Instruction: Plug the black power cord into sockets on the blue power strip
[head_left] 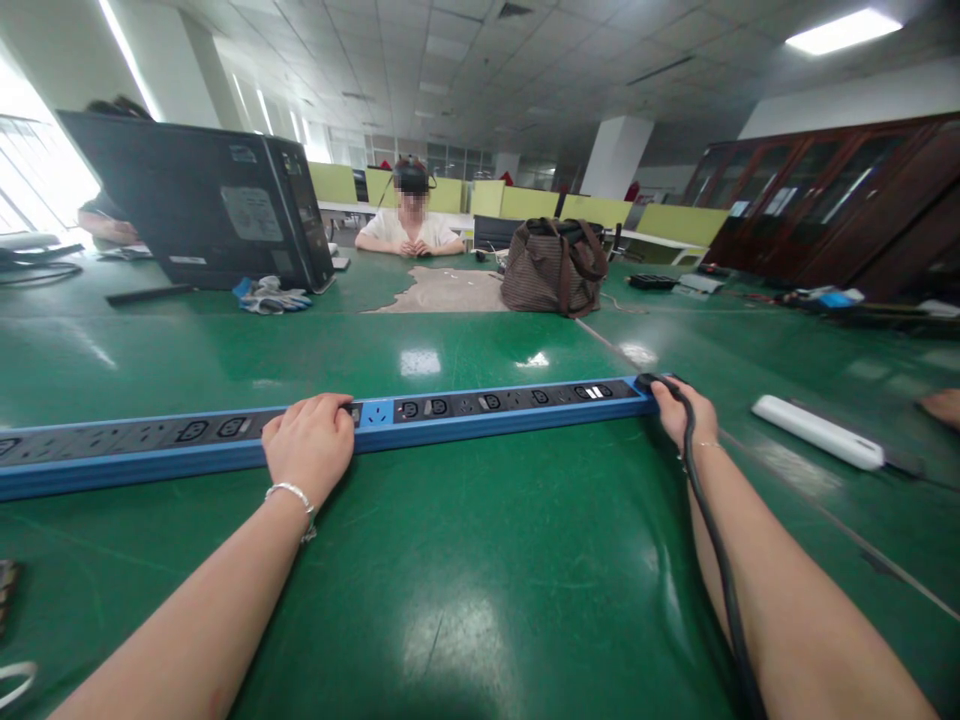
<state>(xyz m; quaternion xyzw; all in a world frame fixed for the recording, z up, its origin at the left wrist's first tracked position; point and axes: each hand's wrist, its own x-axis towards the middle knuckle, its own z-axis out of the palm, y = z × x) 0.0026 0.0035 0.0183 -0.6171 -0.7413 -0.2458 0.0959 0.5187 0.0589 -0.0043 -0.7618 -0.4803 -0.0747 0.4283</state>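
A long blue power strip (495, 422) with black socket panels lies across the green table, running out of view on the left. My left hand (311, 445) is closed over it, left of a blue socket section (377, 413). At the strip's right end, my right hand (686, 415) is wrapped around the end piece where the cable comes out; some fingers are hidden behind it. The thick black cable (709, 515) passes over that hand and runs down along my right forearm.
A white bar-shaped power strip (817, 430) lies to the right, near another person's hand (943, 406). Farther back are a brown bag (551, 270), gloves (270, 295) and a black computer case (202, 200). A person (410, 220) sits across the table (480, 560).
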